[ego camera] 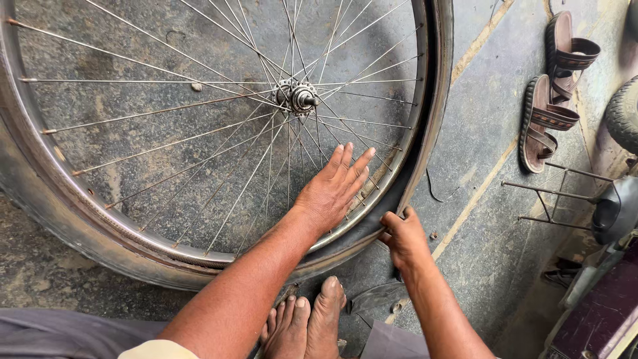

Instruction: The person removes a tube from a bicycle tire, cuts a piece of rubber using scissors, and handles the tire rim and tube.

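A spoked bicycle wheel lies flat on the stone floor, its metal rim [60, 199] ringed by a worn black tyre [435, 86], with the hub [297, 97] near the top middle. My left hand [332, 189] rests flat on the spokes by the rim's near right side, fingers spread and straight. My right hand [402, 238] grips the tyre's edge at the lower right, fingers curled around the rubber. My bare foot [306, 326] stands just below the wheel.
A pair of brown sandals [551, 93] lies at the upper right. A thin metal rack [551, 193] and a dark seat-like part [615, 209] sit at the right edge, with part of another tyre [625, 113] beyond. A scrap of black rubber [375, 299] lies by my foot.
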